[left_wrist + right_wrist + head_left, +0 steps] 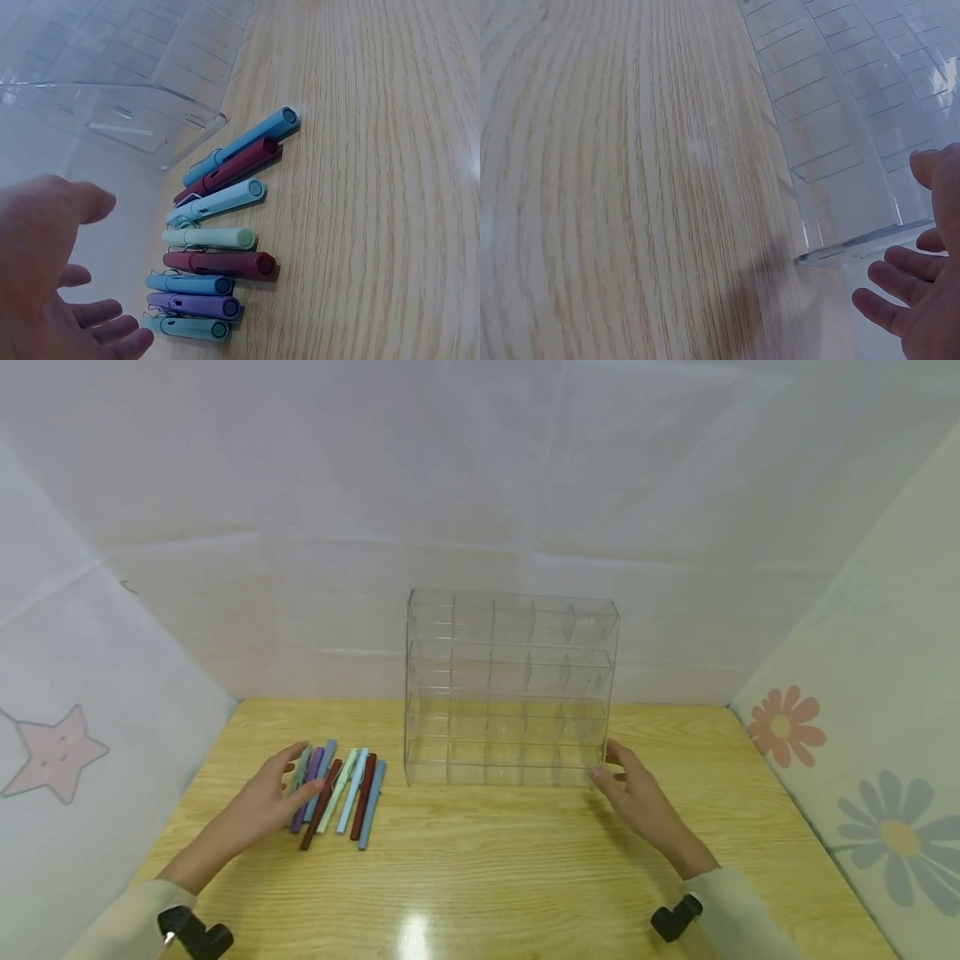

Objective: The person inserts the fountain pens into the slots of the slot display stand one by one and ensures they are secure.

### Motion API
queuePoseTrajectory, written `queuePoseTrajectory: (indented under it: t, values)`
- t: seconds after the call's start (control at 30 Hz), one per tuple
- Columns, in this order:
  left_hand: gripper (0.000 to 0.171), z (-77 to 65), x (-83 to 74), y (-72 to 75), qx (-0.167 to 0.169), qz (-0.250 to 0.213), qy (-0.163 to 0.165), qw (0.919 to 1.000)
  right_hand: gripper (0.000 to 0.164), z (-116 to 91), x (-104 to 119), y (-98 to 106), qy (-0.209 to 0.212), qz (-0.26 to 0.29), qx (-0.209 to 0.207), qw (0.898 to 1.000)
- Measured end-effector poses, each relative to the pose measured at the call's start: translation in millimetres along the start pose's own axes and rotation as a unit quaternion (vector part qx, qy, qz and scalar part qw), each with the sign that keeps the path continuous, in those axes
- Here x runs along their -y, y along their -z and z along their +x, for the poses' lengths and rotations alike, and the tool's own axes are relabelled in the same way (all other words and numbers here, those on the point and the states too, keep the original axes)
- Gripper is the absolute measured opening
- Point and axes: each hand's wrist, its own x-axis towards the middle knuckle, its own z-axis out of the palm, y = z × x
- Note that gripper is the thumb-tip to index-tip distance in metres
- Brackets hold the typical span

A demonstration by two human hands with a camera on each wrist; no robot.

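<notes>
Several capped pens (363,797) in blue, dark red, pale green, light blue and purple lie side by side on the table's left half. My left hand (262,797) hovers over the left end of this row, thumb and fingers spread and holding nothing; it hides parts of some pens. In the left wrist view, a dark red pen (221,263) lies between the pale green pen (210,238) and a blue one. A clear acrylic rack (506,774) with tiered compartments stands upright. At its lower right corner is my right hand (637,793), fingers apart; whether it touches the rack I cannot tell.
The wooden table (480,877) spreads in front of the rack. Behind it hangs a pale cloth (480,485), with printed side cloths to left and right. A black wrist camera (675,918) sits on the right sleeve, another on the left.
</notes>
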Motion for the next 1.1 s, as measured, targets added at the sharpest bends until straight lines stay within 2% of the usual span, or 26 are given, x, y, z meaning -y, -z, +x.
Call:
queuePoseTrajectory:
  t: [0.37, 0.73, 1.1]
  values:
    - [0.080, 4.3, 3.6, -2.5, 0.013, 0.004, 0.040, 0.9991, 0.074, 3.9, 2.5, -7.6, -0.005, 0.020, -0.018, 1.000]
    - [0.073, 10.0, 12.9, 0.2, -0.002, 0.017, 0.080, 0.9966, 0.069, 8.5, 1.2, -15.1, -0.001, 0.041, -0.038, 0.998]
    - [0.072, 18.6, 23.3, 1.9, -0.010, 0.024, 0.101, 0.9946, 0.068, 9.3, 2.7, -17.7, -0.007, 0.043, -0.051, 0.998]
